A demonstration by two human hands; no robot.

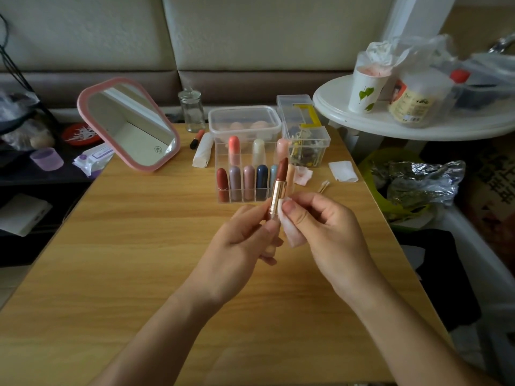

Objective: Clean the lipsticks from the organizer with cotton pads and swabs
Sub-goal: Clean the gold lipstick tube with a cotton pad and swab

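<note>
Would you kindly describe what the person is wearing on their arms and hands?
The left forearm and right forearm are bare, with no sleeves in view. The left hand and right hand show no gloves, rings, watch or bracelets. The visible fingernails look short and unpainted.

The light wood-grain tabletop (139,246) carries a clear acrylic lipstick organizer (245,188) at twelve o'clock. A clear lidded plastic tub (244,121) sits just behind it, with a tilted pink-framed mirror (131,123) at ten. A square white cotton pad (342,170) and cotton swabs (323,187) lie at two.
</note>
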